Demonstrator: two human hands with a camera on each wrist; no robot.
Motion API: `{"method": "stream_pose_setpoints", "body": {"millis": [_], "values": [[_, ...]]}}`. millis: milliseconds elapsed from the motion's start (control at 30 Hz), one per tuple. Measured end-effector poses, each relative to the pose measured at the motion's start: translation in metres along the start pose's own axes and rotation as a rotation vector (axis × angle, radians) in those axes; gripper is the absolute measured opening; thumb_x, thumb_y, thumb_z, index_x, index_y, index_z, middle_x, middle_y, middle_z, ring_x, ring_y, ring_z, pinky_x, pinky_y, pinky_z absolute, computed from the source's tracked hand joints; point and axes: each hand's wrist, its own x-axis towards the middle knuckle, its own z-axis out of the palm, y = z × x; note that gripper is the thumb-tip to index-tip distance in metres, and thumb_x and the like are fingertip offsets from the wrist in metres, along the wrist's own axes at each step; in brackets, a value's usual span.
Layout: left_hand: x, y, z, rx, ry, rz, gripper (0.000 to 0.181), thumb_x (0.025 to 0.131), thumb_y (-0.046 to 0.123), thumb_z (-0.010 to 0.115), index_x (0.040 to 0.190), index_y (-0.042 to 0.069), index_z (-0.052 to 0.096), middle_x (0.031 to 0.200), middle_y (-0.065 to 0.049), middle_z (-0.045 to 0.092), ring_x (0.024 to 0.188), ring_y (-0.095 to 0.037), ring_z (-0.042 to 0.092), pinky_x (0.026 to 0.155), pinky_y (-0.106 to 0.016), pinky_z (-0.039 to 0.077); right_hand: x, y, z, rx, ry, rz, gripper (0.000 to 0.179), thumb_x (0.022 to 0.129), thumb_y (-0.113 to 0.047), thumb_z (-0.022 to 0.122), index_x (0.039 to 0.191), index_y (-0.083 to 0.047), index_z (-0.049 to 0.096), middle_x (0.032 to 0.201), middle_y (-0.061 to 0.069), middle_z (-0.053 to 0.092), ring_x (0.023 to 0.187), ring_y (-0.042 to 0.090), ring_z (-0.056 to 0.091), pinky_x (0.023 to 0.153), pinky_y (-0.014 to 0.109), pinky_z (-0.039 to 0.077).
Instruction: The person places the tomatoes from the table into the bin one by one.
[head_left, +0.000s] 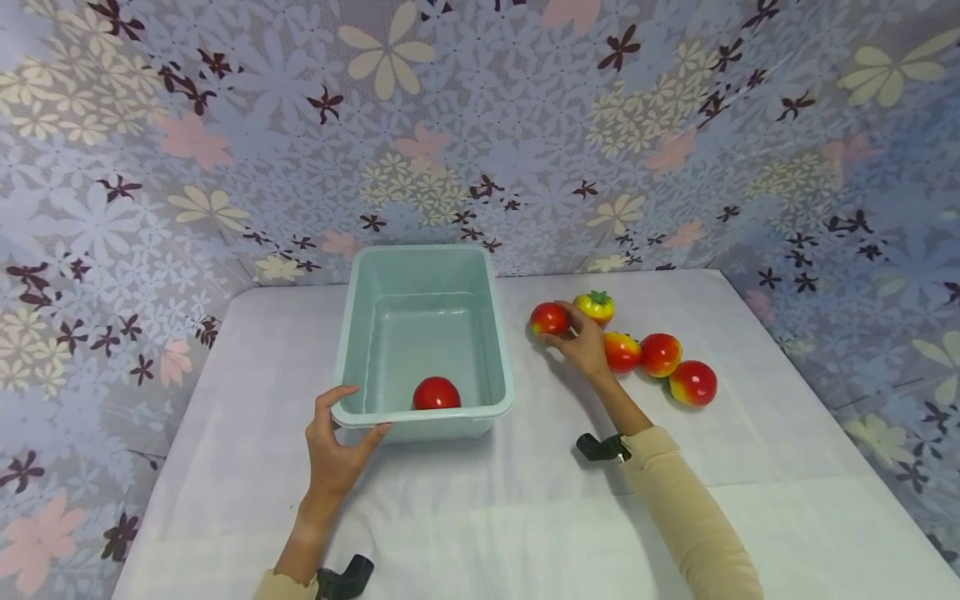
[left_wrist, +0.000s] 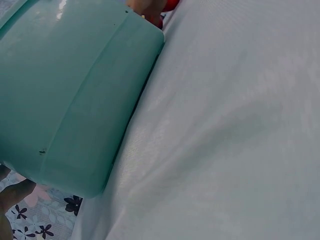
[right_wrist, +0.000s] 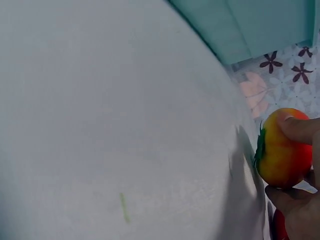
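My left hand (head_left: 333,454) grips the front left corner of a pale green plastic bin (head_left: 498,367), its thumb along the front rim. One red tomato (head_left: 437,393) lies inside the bin near the front wall. To the right of the bin, my right hand (head_left: 587,342) pinches a red and yellow tomato (head_left: 550,319) between thumb and fingers. In the right wrist view this tomato (right_wrist: 282,160) shows its green leafy top facing the white cloth, close to it. The left wrist view has the bin's outer wall (left_wrist: 65,100), with left fingertips at the lower left.
Around the right hand lie more tomatoes: a yellowish one (head_left: 594,308) with its green top up, and a row of red and yellow ones (head_left: 661,356) to the right. A white cloth (head_left: 480,517) covers the table. Flowered fabric (head_left: 525,125) rises behind it and at both sides.
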Motion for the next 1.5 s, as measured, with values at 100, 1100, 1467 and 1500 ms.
{"method": "stream_pose_setpoints", "body": {"millis": [100,1100,1467,1500], "values": [[0.0,0.001,0.001,-0.008,-0.004,0.001,0.075,0.083,0.053,0.071,0.117,-0.011,0.053,0.105,-0.029,0.063,0.096,-0.002,0.06,0.073,-0.01,0.047,-0.001,-0.001,-0.002,0.054,0.011,0.016,0.068,0.081,0.002,0.075,0.142,-0.002,0.046,0.145,0.019,0.048,0.134,0.035,0.045,0.106,0.047,0.041],[-0.001,-0.004,0.0,-0.015,0.012,-0.007,0.076,0.081,0.052,0.074,0.116,-0.012,0.054,0.11,-0.013,0.065,0.096,-0.005,0.061,0.072,-0.008,0.046,-0.038,-0.14,0.009,0.245,-0.033,-0.305,0.061,0.087,0.001,0.069,0.143,-0.002,0.045,0.141,0.015,0.052,0.122,0.029,0.056,0.097,0.03,0.049],[0.0,-0.002,0.001,-0.01,0.007,-0.005,0.075,0.082,0.051,0.074,0.116,-0.012,0.054,0.106,-0.023,0.063,0.095,-0.002,0.06,0.072,-0.009,0.046,-0.043,-0.149,0.018,0.246,-0.139,-0.412,0.063,0.085,0.005,0.069,0.143,-0.002,0.044,0.144,0.014,0.05,0.129,0.026,0.051,0.107,0.036,0.042],[0.001,-0.001,0.001,-0.009,0.008,-0.004,0.075,0.082,0.052,0.074,0.116,-0.012,0.054,0.106,-0.024,0.063,0.095,-0.002,0.06,0.072,-0.009,0.045,-0.043,-0.149,0.02,0.242,-0.143,-0.422,0.064,0.085,0.005,0.069,0.143,-0.002,0.045,0.144,0.014,0.051,0.129,0.025,0.051,0.108,0.037,0.041]]}}
